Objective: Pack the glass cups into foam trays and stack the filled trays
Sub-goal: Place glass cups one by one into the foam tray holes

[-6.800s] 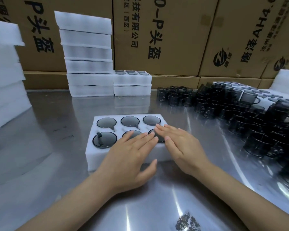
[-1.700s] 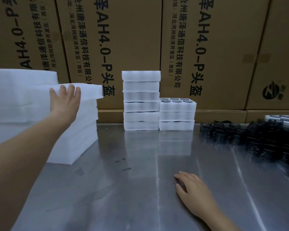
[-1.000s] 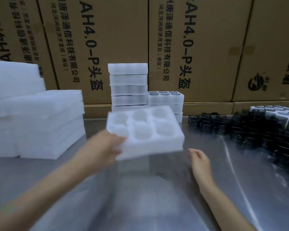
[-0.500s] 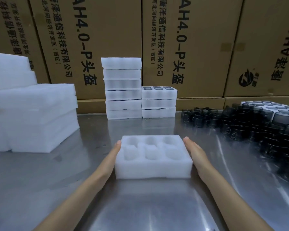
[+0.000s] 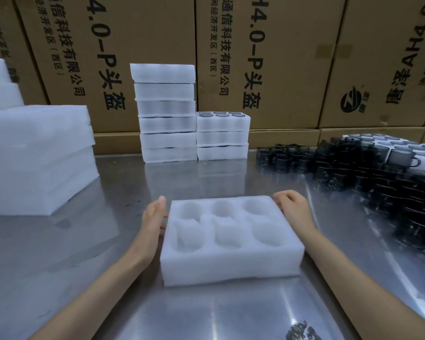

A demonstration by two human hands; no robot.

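Nearest me, low in the centre of the frame, I have the empty white six-pocket foam tray (image 5: pixel 231 238) flat on the shiny steel bench (image 5: pixel 59 253), long edge toward me so all the pockets face up within easy reach. My left hand (image 5: pixel 152 218) lies with straight fingers against the tray's left side, while my right hand (image 5: pixel 292 209) sits at its far right corner, fingers loosely curled; neither grips it, which I judge is just squaring it up. The dark smoked glass cups with handles (image 5: pixel 353 168) crowd the right side, close for my right hand. At upper centre, against the printed brown cardboard cartons (image 5: pixel 145 45), stand the stacked filled foam trays (image 5: pixel 222 136). Spare white foam slabs (image 5: pixel 39 155) wait at left.
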